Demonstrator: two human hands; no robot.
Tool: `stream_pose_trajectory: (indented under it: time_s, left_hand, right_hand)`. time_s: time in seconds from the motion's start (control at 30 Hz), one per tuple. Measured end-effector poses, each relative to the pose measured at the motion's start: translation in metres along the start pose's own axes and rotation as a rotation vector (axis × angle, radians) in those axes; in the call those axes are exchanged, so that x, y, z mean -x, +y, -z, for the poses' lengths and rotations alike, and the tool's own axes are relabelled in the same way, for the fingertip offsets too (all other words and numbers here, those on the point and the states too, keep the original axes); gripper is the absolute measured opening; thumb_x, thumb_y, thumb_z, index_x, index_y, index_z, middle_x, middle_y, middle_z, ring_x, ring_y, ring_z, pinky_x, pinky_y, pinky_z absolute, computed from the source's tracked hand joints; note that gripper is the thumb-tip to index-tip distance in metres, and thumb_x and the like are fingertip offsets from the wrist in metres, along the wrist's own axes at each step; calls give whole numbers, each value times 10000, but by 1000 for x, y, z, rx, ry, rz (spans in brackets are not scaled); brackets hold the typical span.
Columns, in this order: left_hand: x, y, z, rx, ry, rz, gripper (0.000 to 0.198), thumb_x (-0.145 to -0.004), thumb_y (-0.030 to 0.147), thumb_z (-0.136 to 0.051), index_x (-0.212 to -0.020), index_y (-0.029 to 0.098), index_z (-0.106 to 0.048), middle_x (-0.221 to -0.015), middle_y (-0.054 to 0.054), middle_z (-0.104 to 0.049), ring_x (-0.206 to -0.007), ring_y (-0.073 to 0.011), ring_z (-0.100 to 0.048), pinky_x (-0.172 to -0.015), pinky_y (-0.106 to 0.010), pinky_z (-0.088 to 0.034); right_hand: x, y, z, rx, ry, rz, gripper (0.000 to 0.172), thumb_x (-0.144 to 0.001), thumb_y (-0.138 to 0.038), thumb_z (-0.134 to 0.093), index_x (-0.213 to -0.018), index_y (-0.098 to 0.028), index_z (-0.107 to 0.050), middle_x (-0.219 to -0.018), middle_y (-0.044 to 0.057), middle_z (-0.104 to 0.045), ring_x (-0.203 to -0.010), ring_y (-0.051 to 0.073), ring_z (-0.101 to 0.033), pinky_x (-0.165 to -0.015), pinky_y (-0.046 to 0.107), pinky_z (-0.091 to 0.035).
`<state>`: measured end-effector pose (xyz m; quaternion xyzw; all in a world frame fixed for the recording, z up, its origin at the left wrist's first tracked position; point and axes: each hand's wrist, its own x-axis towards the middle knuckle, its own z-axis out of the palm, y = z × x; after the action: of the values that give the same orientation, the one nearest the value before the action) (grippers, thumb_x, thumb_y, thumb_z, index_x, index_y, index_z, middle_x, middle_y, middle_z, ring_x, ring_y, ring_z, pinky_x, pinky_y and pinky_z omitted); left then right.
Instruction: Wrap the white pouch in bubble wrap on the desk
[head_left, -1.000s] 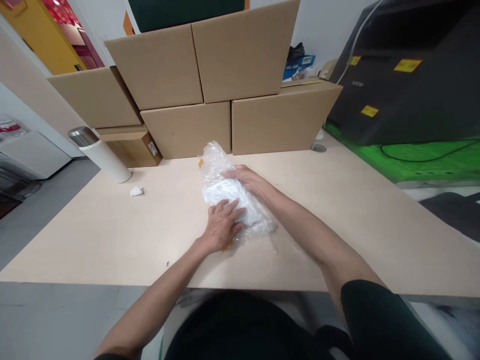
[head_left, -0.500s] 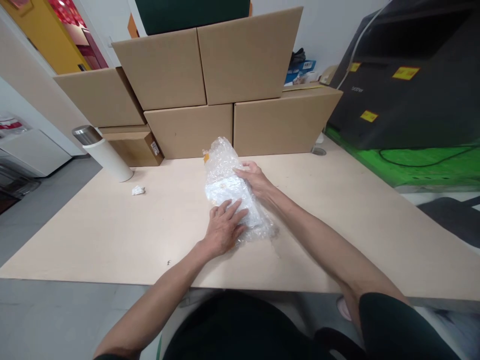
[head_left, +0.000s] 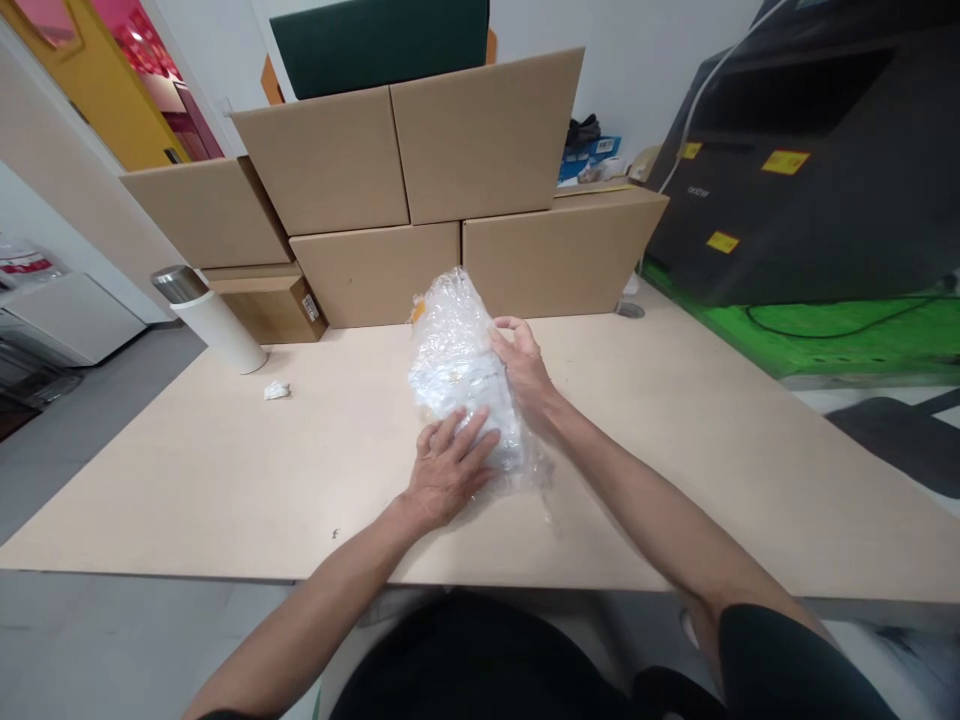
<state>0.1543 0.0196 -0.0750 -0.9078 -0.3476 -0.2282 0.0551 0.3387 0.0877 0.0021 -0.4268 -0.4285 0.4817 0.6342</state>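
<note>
A bundle of clear bubble wrap (head_left: 454, 325) lies on the table around something whitish and flat, whose kind I cannot make out. A bit of orange tape or label shows at its upper left corner. My left hand (head_left: 450, 470) rests on the lower part of the bundle, fingers spread and pressing the plastic from above. At the bundle's right edge, my right hand (head_left: 525, 372) grips the bubble wrap between a curled finger and thumb; the far fingertips are partly hidden.
Stacked cardboard boxes (head_left: 375, 275) line the table's back edge. A white flask (head_left: 225, 325) with a steel cap stands at the left, near a crumpled white scrap (head_left: 277, 390). A large dark machine (head_left: 787, 220) sits beyond the table on the right.
My right hand has shifted slightly right along the bundle's edge, and the wrap has spread a little that way. My left hand stays on the bundle. The camera view tilted slightly.
</note>
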Motion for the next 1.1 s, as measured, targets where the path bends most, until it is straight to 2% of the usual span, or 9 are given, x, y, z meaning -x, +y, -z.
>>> stream_pose_trajectory:
  time_s: [0.1,0.23,0.37,0.47,0.57,0.67,0.73,0.93,1.1]
  left_hand:
    - [0,-6,-1,56,190,131,564,-917,488,-618,-1451,361,-489,-1627,-89,-314,-1513,-400,-192,-1171,-572,-164]
    - [-15,-9,6,284,441,434,846,-941,570,-532,-1595,312,-60,-1681,-130,72,-1547,-382,11,-1185,-614,-191]
    - [-31,-5,20,792,387,638,968,-954,569,-522,-1539,362,221,-1649,-153,-187,-1474,-306,-344,-1097,-515,-431]
    - [-36,-8,30,1008,389,632,866,-979,535,-501,-1543,408,144,-1596,-111,-344,-1367,-276,-500,-1032,-478,-501]
    - [-35,-16,38,1001,408,610,729,-983,526,-495,-1551,420,-49,-1584,-73,-372,-1359,-274,-505,-1033,-467,-501]
    - [-33,-21,46,1054,416,566,669,-964,485,-552,-1520,429,-183,-1570,-46,-392,-1341,-267,-522,-1034,-449,-503]
    - [-31,-23,51,1116,409,535,638,-951,457,-586,-1496,431,-254,-1546,-38,-421,-1311,-270,-548,-1021,-447,-515]
    - [-28,-28,59,1157,409,517,831,-838,445,-744,-1510,394,-259,-1501,-71,-464,-1301,-306,-554,-994,-454,-539]
    - [-27,-23,72,1217,412,554,835,-757,378,-823,-1459,321,-374,-1376,-80,-579,-1204,-285,-623,-957,-409,-567]
  right_hand:
    - [0,3,-3,-16,24,-4,407,-794,-517,-684,-1030,-308,-427,-676,-68,-556,-548,146,-521,-567,280,-444]
    - [1,7,-7,-18,-17,-25,393,-798,-495,-692,-1030,-313,-433,-646,-67,-539,-535,154,-518,-555,289,-444]
    - [3,5,-9,-15,-16,-17,343,-842,-453,-666,-1075,-308,-459,-672,-53,-571,-546,150,-534,-568,289,-467]
    - [6,-1,-3,22,-92,-4,398,-877,-504,-617,-1201,-329,-465,-797,-22,-635,-661,167,-602,-663,316,-519]
    - [12,-11,10,53,-318,6,614,-845,-518,-661,-1382,-360,-408,-1109,28,-682,-965,216,-660,-869,385,-538]
    - [18,-22,25,171,-525,51,952,-687,-390,-840,-1494,-394,-336,-1417,29,-559,-1250,269,-560,-1014,438,-484]
    - [21,-27,32,282,-568,86,1030,-632,-324,-880,-1511,-397,-349,-1486,15,-497,-1312,289,-509,-1046,451,-465]
    - [27,-38,35,463,-564,52,749,-680,-400,-852,-1365,-296,-569,-1257,50,-646,-1050,250,-642,-944,437,-533]
    - [31,-47,39,721,-401,370,456,-669,-504,-856,-1060,-301,-739,-1150,56,-651,-1173,302,-558,-1051,532,-443]
